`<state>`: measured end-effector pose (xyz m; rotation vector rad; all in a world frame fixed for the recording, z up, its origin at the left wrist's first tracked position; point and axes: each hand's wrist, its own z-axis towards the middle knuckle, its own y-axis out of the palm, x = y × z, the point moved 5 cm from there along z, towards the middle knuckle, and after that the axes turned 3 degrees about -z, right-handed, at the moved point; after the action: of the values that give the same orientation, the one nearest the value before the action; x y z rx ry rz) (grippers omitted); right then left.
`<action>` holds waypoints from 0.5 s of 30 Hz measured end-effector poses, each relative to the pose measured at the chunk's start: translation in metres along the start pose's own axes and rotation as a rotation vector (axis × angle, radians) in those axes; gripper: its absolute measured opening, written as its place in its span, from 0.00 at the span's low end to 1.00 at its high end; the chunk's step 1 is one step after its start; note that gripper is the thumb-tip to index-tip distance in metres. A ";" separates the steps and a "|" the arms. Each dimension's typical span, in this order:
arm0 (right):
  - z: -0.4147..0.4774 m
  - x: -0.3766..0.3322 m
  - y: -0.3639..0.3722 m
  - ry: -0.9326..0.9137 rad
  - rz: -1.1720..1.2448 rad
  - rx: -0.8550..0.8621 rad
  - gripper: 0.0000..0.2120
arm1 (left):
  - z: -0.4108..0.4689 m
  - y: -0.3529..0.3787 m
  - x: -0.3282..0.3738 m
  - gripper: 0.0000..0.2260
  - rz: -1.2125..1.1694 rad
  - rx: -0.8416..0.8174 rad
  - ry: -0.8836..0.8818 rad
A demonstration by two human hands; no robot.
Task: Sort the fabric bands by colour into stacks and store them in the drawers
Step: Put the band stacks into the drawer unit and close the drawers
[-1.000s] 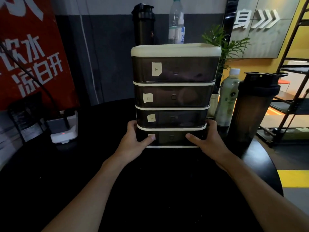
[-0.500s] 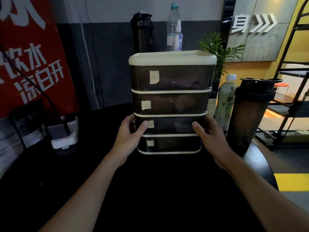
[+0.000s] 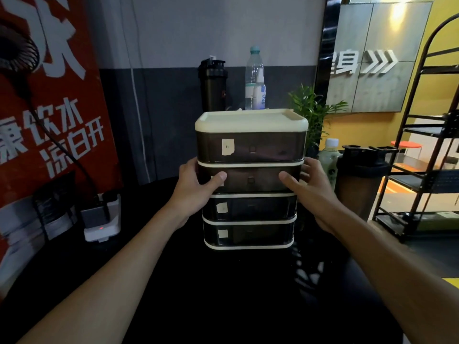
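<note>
Holding the drawer box [image 3: 250,120] from both sides, the person faces it at 12 o'clock. The box stands upright on the dark table [image 3: 223,306] and has four drawers, one on top of the other. All four look pushed in. The left hand [image 3: 196,187] grips the box on its 9 o'clock side, and the right hand [image 3: 308,189] grips it on its 3 o'clock side. Both hands sit at the height of the second drawer [image 3: 265,173] from the top. The fingers curl round the sides and both thumbs press flat on the front of that drawer.

No fabric bands show anywhere. The drawer fronts are dark and smoky, so what lies inside cannot be told.

The main thing for the next move is how the second drawer lies. Its long side runs from 9 o'clock to 3 o'clock, right between the two thumbs. Its small square pull [image 3: 250,180] sits in the middle, about as near to one thumb as to the other. The drawer can probably only slide out toward 6 o'clock, to the person. So one hand may need to hold the box steady while the other goes to the pull.
</note>
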<state>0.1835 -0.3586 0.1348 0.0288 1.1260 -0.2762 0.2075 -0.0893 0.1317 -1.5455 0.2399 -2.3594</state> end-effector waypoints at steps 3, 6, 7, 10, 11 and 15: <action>0.002 -0.010 -0.001 0.015 0.059 -0.039 0.28 | 0.000 -0.001 0.015 0.35 0.015 -0.027 0.016; 0.010 -0.025 -0.001 0.014 0.113 -0.004 0.26 | 0.005 -0.003 0.035 0.32 -0.030 0.014 0.037; 0.013 -0.029 0.000 0.015 0.103 0.012 0.25 | 0.007 -0.003 0.039 0.29 -0.046 0.030 0.037; 0.016 -0.032 0.002 0.016 0.061 0.059 0.23 | 0.004 0.000 0.051 0.10 -0.080 0.045 0.068; 0.015 -0.033 0.003 0.012 0.050 0.072 0.22 | 0.004 0.000 0.053 0.08 -0.092 0.049 0.085; 0.006 -0.025 0.005 0.022 0.031 -0.024 0.27 | -0.001 -0.002 0.040 0.19 -0.120 0.022 0.059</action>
<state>0.1800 -0.3494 0.1591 0.0278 1.1498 -0.2349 0.1912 -0.1016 0.1662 -1.5205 0.1372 -2.4934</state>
